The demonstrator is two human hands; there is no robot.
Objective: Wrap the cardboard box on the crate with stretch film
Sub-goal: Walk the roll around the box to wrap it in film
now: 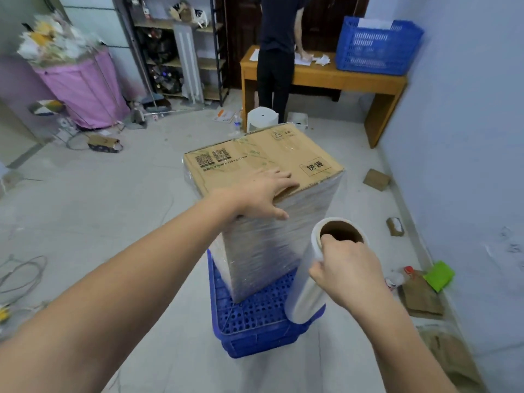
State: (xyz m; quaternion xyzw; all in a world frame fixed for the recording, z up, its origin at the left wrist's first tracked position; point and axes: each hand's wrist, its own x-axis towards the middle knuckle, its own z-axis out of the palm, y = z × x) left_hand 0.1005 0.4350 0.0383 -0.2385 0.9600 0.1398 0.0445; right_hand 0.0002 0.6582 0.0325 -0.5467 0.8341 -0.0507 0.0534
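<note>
Cardboard box stands upright on the upturned blue crate, straight ahead of both hands, its long top running from near left to far right and its sides already clouded with stretch film. The left hand lies flat, fingers spread, on the near top edge. The right hand grips the film roll by its upper end, thumb in the core, just right of the box's near corner (so nearer the next side to cover). A cardboard scrap and other litter lie on the floor to the right; a person works at the far bench.
</note>
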